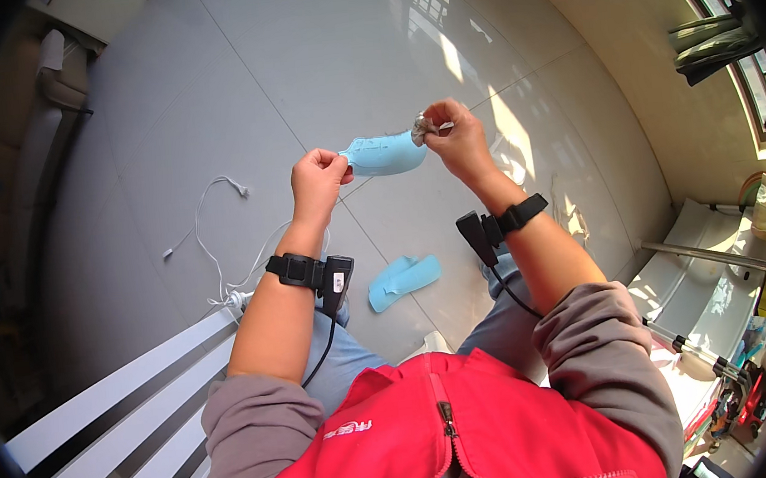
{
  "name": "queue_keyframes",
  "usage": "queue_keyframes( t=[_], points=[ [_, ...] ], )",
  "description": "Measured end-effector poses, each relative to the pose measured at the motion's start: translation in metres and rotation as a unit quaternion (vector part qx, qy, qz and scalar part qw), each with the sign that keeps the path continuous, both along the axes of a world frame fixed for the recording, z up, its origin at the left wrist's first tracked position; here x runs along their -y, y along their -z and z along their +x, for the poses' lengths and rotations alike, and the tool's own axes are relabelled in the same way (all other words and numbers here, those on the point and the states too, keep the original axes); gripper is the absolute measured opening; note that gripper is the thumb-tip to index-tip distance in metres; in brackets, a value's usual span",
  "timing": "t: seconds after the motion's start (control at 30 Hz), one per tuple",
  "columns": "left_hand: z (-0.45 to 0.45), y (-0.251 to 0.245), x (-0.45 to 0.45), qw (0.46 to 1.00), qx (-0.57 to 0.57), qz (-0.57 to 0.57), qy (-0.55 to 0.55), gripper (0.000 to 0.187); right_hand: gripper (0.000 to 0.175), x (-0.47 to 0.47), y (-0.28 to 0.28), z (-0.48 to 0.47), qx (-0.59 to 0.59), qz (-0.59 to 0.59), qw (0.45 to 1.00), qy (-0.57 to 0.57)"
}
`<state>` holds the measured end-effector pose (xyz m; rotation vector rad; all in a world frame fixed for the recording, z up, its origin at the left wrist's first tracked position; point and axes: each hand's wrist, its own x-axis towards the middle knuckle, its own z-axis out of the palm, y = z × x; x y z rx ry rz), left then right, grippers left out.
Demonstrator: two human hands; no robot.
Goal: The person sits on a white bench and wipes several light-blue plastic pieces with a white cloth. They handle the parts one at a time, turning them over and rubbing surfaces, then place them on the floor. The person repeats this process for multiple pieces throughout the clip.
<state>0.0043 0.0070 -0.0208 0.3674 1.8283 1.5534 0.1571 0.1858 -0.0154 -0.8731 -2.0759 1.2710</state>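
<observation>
In front of me a light-blue curved plastic piece (386,155) hangs above the floor, its narrow left end pinched between the thumb and fingers of my left hand (319,177). My right hand (457,133) pinches a crumpled greyish cloth or tissue (422,128) against the right end of that piece. Whether the right fingers also grip the blue piece itself, I cannot tell. On the tiled floor, between my knees, lies another light-blue piece (404,281) of similar colour.
A white cable (199,228) with connectors trails over the floor at left, beside a white slatted bench (122,378). At right stands a white rack with a metal bar (712,256). A couch-like seat (62,89) is far left.
</observation>
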Motion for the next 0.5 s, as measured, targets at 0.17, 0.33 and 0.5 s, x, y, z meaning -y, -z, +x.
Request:
queue_keyframes(
  t=[0.17,0.33,0.5],
  points=[
    [0.001,0.001,-0.011,1.000,0.010,-0.008,0.024,0.011,0.029,0.004,-0.004,-0.015,0.001,0.124,0.992,-0.033],
    [0.008,0.001,-0.012,0.998,-0.017,-0.022,0.051,0.011,0.024,0.021,-0.004,-0.029,-0.002,0.203,0.969,-0.141],
    [0.010,0.001,-0.009,0.991,-0.105,-0.035,0.080,0.006,0.027,0.034,0.003,-0.037,0.001,0.210,0.952,-0.222]
  ],
)
